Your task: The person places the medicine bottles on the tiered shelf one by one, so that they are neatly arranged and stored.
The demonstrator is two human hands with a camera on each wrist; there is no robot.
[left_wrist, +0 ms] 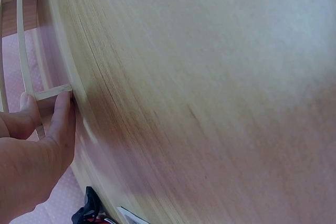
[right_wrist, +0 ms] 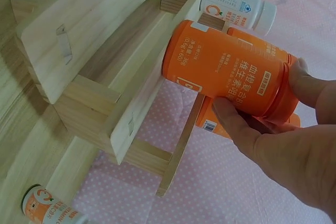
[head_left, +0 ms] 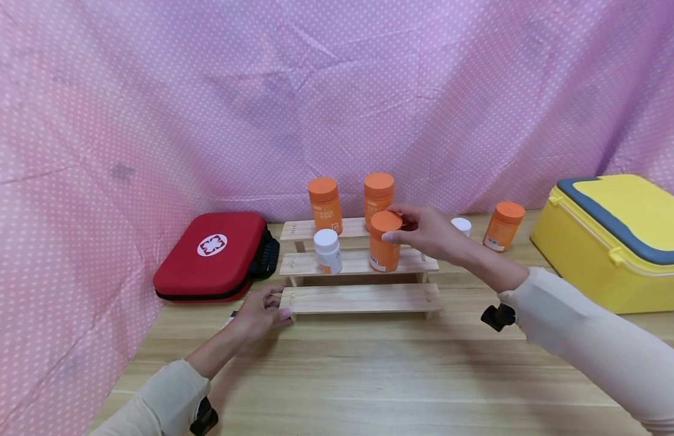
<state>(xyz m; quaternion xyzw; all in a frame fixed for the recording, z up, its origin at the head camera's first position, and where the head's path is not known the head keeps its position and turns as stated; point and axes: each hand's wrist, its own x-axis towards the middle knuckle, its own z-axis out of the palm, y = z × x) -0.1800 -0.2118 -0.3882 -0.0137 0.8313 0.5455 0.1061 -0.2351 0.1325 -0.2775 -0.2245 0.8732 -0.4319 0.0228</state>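
Note:
My right hand grips an orange pill bottle near its orange lid, over the middle step of a three-step wooden rack. In the right wrist view, fingers and thumb wrap the lid end, and the bottle's base is right at the step. Left of it on that step stands a white bottle. Two more orange bottles occupy the top step. At the rack's left end, my left hand pinches the lowest step's end between thumb and fingers, as the left wrist view shows.
A red first-aid case lies left of the rack, with a black item beside it. On the right are another orange bottle, a partly hidden white-capped bottle and a yellow box. A pink dotted cloth hangs behind.

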